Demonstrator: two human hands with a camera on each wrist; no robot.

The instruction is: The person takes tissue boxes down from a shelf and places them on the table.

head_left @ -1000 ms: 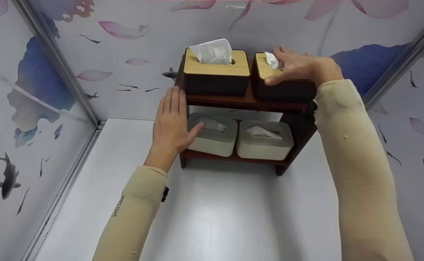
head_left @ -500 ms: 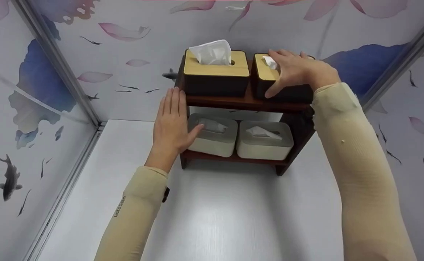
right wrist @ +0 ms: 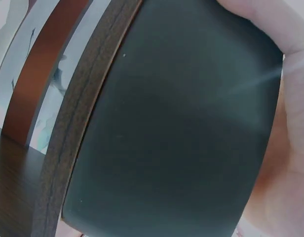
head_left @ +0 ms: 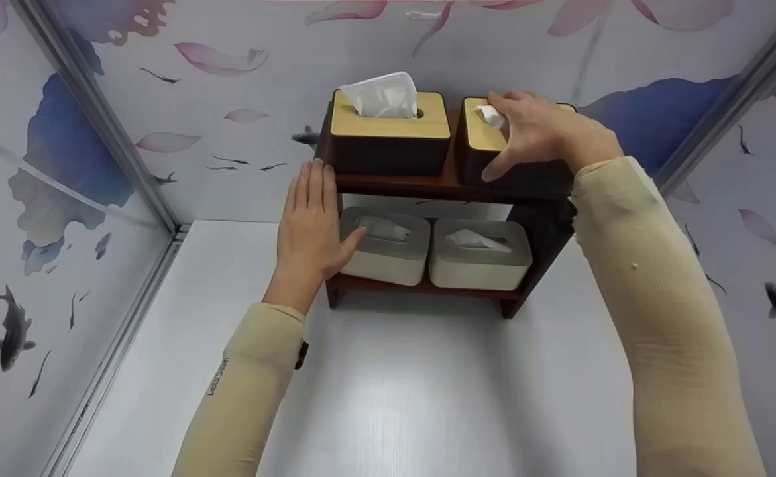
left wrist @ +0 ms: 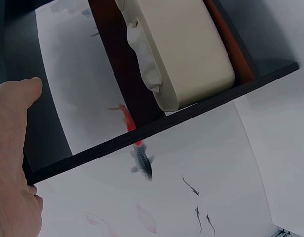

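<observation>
In the head view, a small dark red-brown two-tier shelf (head_left: 454, 173) stands against the far wall. My left hand (head_left: 308, 242) lies with straight fingers along its left side, thumb out toward a grey-and-cream tissue box (head_left: 388, 265) on the lower tier. My right hand (head_left: 543, 132) grips the right-hand black tissue box (head_left: 477, 159) with a wooden lid on the top tier. Its thumb is at the front, the fingers over the lid. The right wrist view shows the box's dark side (right wrist: 176, 128) close up. To its left stands a matching black tissue box (head_left: 391, 156), a tissue sticking out.
Another grey-and-cream tissue box (head_left: 480, 268) sits on the lower tier at the right. The white tabletop (head_left: 388, 397) stretches toward me. Panels printed with petals and fish, such as the left wall panel (head_left: 63, 265), enclose the space on both sides and behind.
My right thumb has come down from the lid edge to the black tissue box's front, and the hand has shifted slightly. My left hand stays against the shelf's side.
</observation>
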